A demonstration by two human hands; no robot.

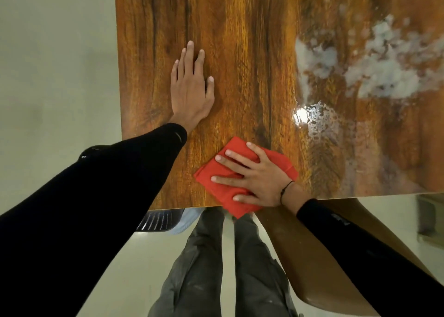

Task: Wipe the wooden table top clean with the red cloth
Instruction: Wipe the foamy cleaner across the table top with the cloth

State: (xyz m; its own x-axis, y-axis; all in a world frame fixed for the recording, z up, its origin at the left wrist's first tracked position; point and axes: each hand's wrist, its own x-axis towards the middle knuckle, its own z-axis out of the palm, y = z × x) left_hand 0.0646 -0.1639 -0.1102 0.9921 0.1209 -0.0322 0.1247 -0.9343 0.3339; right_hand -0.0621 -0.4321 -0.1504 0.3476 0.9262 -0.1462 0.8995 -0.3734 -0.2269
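Right hand (258, 180) flat on red cloth (216, 187) (corner overhanging table (240, 52)).

Black sleeves (96, 196), grey trousers (192, 268), black wristband (286, 189)

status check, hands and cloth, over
Left hand flat on table. Right hand pressing red cloth at near edge. White foam unwiped, far right.

Even indoor light, overhead lamp glare spot on glossy table (240, 52), soft shadows under the hands, wide-angle stretch at edges, slight overall softness, sleeves near-black
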